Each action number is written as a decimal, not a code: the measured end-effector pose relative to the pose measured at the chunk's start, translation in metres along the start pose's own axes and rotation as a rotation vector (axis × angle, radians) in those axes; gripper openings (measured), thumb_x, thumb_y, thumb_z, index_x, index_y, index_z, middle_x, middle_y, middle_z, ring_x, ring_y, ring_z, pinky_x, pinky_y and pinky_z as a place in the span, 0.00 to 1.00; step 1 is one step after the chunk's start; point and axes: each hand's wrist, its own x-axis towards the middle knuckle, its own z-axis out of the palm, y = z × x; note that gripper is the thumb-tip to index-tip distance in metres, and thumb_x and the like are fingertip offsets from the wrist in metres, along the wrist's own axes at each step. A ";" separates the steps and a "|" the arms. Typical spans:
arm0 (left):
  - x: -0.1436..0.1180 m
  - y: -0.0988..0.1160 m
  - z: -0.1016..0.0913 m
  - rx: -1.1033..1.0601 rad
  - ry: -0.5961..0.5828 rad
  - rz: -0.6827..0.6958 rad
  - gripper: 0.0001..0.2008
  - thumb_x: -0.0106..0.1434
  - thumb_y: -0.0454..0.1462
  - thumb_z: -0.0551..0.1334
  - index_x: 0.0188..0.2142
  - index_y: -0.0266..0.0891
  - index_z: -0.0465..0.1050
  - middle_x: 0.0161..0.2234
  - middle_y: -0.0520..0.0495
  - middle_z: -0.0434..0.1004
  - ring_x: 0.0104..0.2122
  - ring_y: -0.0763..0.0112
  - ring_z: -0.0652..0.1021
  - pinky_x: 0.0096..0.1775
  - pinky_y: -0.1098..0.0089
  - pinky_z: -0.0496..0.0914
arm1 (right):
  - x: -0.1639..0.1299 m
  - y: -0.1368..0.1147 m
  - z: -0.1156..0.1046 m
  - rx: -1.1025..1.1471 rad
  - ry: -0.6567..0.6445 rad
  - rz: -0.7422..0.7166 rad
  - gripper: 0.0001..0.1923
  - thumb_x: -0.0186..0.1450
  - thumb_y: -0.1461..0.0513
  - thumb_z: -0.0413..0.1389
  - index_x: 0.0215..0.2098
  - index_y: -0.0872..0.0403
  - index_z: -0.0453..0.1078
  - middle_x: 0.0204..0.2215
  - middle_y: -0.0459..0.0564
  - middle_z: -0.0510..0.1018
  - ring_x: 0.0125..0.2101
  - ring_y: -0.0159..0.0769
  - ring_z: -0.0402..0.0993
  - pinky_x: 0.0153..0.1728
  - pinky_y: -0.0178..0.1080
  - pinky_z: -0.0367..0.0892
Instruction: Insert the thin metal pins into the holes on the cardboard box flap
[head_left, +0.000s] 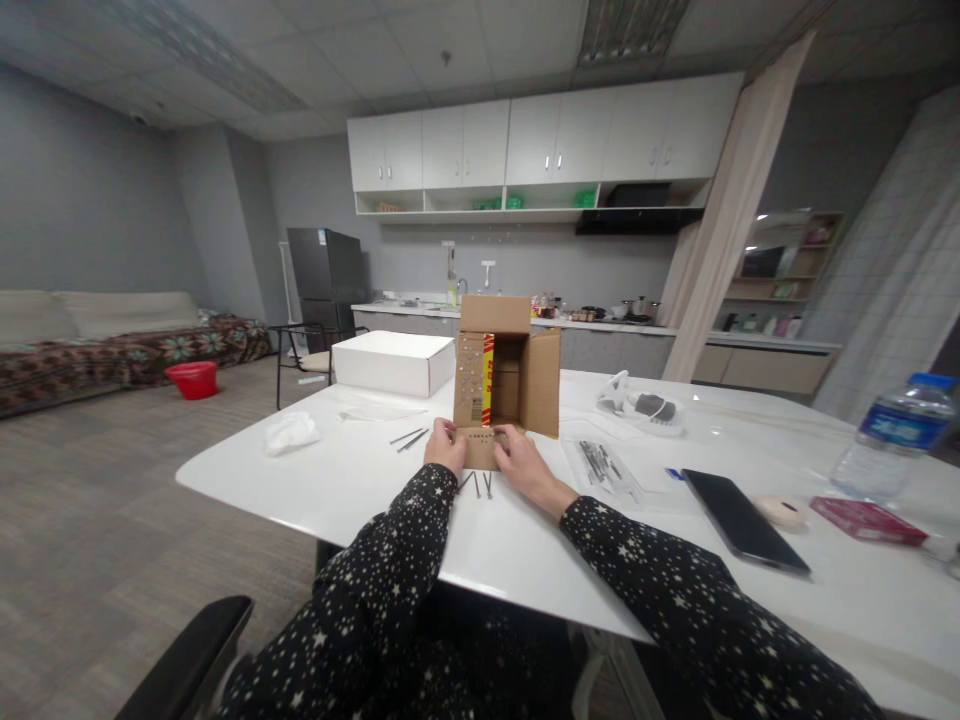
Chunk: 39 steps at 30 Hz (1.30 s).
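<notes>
An open cardboard box (471, 385) stands in front of me on the table, its mouth facing me and its flaps spread. Small shiny dots cover the front face to the left of a red and yellow tape strip. My left hand (445, 448) pinches the left edge of the box's lower flap (480, 452), which has rows of small holes. At that flap's right edge, my right hand (521, 462) is closed with thumb and fingers on the cardboard. Several thin nails (487, 486) lie just below the flap. More nails (411, 440) rest left of my left hand.
A clear plastic pack (604, 470) of metal pieces lies right of the box. Further right are a black phone (742, 520), a dark red box (868, 521) and a water bottle (892, 440). A white box (394, 362) and crumpled white plastic (291, 433) are on the left.
</notes>
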 end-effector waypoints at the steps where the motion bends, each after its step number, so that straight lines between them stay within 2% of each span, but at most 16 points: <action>1: -0.001 0.001 -0.001 -0.002 -0.006 -0.003 0.09 0.54 0.34 0.56 0.36 0.42 0.60 0.31 0.50 0.73 0.29 0.71 0.73 0.32 0.71 0.65 | 0.000 -0.001 -0.001 -0.080 -0.014 0.001 0.15 0.64 0.65 0.48 0.49 0.57 0.64 0.34 0.53 0.78 0.32 0.35 0.73 0.32 0.35 0.63; 6: -0.002 0.003 -0.001 -0.013 -0.009 -0.005 0.09 0.54 0.34 0.56 0.36 0.42 0.60 0.32 0.49 0.73 0.29 0.71 0.73 0.33 0.71 0.66 | 0.000 -0.011 -0.007 -0.457 -0.061 0.061 0.15 0.68 0.58 0.44 0.51 0.52 0.62 0.37 0.52 0.77 0.36 0.38 0.73 0.34 0.36 0.61; 11: -0.002 0.005 -0.002 -0.007 -0.001 -0.007 0.08 0.54 0.34 0.56 0.36 0.42 0.61 0.31 0.49 0.73 0.29 0.71 0.73 0.33 0.71 0.65 | 0.000 -0.016 -0.010 -0.544 -0.009 -0.026 0.12 0.69 0.58 0.44 0.47 0.52 0.63 0.44 0.52 0.73 0.40 0.36 0.71 0.34 0.34 0.60; 21: -0.001 0.004 -0.001 -0.004 -0.009 -0.007 0.09 0.54 0.34 0.56 0.36 0.42 0.60 0.31 0.50 0.73 0.29 0.71 0.73 0.32 0.71 0.65 | 0.007 -0.008 -0.008 -0.745 -0.048 -0.117 0.14 0.71 0.59 0.40 0.46 0.52 0.65 0.42 0.53 0.70 0.40 0.35 0.70 0.31 0.33 0.61; 25: -0.001 0.004 -0.002 -0.008 -0.006 -0.014 0.09 0.54 0.34 0.56 0.36 0.42 0.60 0.31 0.50 0.73 0.29 0.71 0.73 0.32 0.71 0.65 | 0.008 -0.008 -0.008 -0.777 -0.077 -0.155 0.15 0.71 0.60 0.40 0.45 0.53 0.66 0.41 0.54 0.70 0.40 0.35 0.69 0.33 0.33 0.62; 39: -0.001 0.000 -0.003 0.011 -0.009 0.008 0.08 0.54 0.35 0.55 0.36 0.43 0.60 0.30 0.50 0.72 0.29 0.70 0.73 0.32 0.71 0.64 | 0.007 -0.007 -0.003 -0.683 0.001 -0.179 0.10 0.69 0.62 0.44 0.41 0.55 0.66 0.39 0.52 0.70 0.40 0.35 0.68 0.38 0.33 0.62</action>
